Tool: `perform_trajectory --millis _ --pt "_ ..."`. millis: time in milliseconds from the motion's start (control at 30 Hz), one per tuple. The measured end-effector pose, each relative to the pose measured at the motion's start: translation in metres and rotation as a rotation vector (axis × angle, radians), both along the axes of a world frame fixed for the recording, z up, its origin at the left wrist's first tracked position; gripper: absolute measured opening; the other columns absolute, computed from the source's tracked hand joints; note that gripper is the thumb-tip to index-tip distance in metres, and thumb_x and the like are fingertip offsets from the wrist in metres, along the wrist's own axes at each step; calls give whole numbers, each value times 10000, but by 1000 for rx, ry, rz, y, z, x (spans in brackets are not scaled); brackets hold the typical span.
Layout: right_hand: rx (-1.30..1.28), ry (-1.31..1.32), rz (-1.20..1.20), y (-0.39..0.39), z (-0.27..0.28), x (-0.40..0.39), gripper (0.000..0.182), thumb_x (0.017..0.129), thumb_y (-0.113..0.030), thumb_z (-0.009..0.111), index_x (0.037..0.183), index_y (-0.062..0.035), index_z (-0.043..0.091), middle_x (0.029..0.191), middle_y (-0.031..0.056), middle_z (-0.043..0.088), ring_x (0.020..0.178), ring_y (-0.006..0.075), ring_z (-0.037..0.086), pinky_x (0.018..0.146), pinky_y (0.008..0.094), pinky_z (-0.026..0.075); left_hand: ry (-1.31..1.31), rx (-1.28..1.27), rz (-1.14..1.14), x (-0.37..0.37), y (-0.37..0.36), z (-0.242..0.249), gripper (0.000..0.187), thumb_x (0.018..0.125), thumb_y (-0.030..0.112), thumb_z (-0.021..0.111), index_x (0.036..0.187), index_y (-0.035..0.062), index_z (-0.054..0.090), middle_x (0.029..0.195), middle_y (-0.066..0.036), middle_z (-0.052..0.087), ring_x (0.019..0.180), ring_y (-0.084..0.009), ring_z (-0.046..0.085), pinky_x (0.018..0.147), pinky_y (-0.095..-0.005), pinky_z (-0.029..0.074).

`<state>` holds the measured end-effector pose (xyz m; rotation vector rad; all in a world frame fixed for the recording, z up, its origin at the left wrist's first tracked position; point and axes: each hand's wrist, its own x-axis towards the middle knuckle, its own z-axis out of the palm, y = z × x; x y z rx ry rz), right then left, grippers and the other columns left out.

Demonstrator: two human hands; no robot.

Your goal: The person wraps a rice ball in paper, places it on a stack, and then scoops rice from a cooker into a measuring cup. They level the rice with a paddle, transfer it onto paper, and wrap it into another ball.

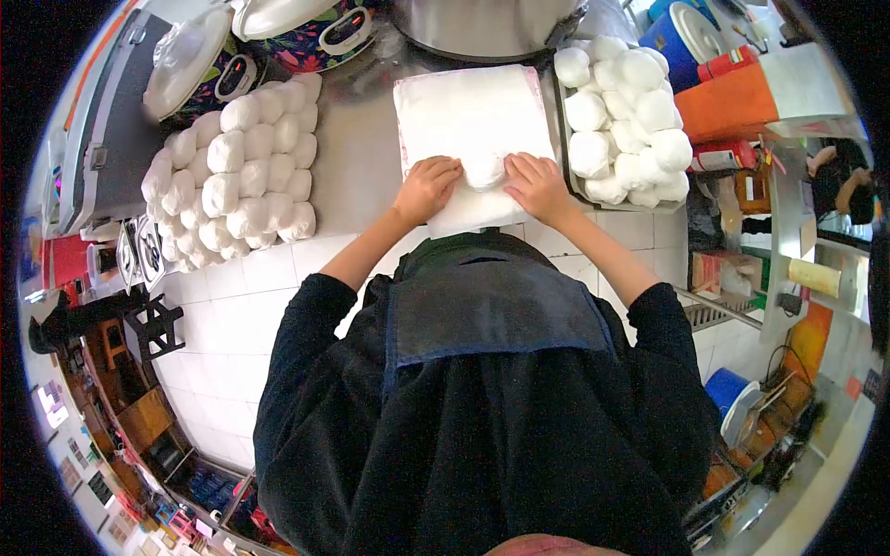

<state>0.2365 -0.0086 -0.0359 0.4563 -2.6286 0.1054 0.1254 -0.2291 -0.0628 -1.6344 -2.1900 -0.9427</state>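
Pressing a dough ball (484, 171) into a white sheet (473, 120) on the steel counter (357, 157), probably mid-wrap. Left hand (426, 188) loosely curled, fingertips on the sheet beside the ball; right hand (538, 185) flatter, fingers spread at its other side, neither gripping. Next, likely folding the sheet over evenly. Tray (564, 157) at right heaped with bare dough balls; wrapped buns (241, 171) packed in rows at left.
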Motion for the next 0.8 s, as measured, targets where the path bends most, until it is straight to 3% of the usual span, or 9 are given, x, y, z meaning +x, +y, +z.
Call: perform_trajectory --millis 100,167,267,367,500,567,667,733,800 --pt "-87 -81 78 10 -11 -6 278 744 -187 603 965 -19 599 1011 84 594 931 227 546 777 328 450 -123 47 84 13 4 -8 243 697 143 685 892 32 592 964 -83 608 856 -229 588 783 -326 474" --pt "-629 -215 -74 -1 -15 -17 228 795 -152 596 963 0 626 953 141 625 855 277 593 756 338 474 -519 120 250 13 3 -11 272 682 177 710 883 32 598 959 -91 611 857 -214 586 775 -318 468" --pt "-990 -461 -306 -14 0 -24 222 794 -187 629 918 -6 663 840 116 669 699 159 619 655 262 463 -961 246 582 20 13 17 267 661 191 741 837 38 608 861 -98 624 773 -183 592 669 -298 472" --pt "-1282 -643 -674 -33 0 -27 219 724 -176 700 852 -1 673 681 33 613 623 88 531 578 204 402 -936 284 714 20 22 45 230 664 165 727 798 26 602 748 -104 591 685 -199 573 594 -328 449" --pt "-1549 -491 -719 -57 -10 -39 253 703 -134 713 891 21 648 716 17 578 651 82 516 593 190 393 -446 320 602 14 40 -1 201 715 101 647 890 15 602 819 -149 570 714 -254 556 624 -357 451" --pt "-1721 -516 -611 -61 -2 -38 297 708 -62 671 973 58 611 813 28 591 706 78 523 614 189 396 -454 284 573 25 36 2 262 718 67 608 968 0 571 912 -165 554 812 -284 543 695 -376 453" --pt "-1778 -581 -331 -54 1 -37 315 699 -11 622 1000 63 574 783 -5 562 627 66 485 513 188 361 -302 129 525 42 37 -1 436 710 15 547 1138 -32 475 1095 -196 507 990 -319 505 825 -381 452" --pt "-1694 -558 -339 -53 3 -44 297 693 22 578 988 53 587 791 17 576 621 67 493 525 184 379 -259 153 518 37 34 -5 387 721 63 531 1093 -38 504 961 -170 550 909 -317 514 768 -385 462" --pt "-1095 -713 -417 -42 4 -52 300 708 28 554 999 -4 620 892 88 615 753 87 557 641 218 423 -421 -67 443 19 30 -1 311 708 85 559 1002 -14 578 912 -149 590 838 -293 541 708 -383 472"
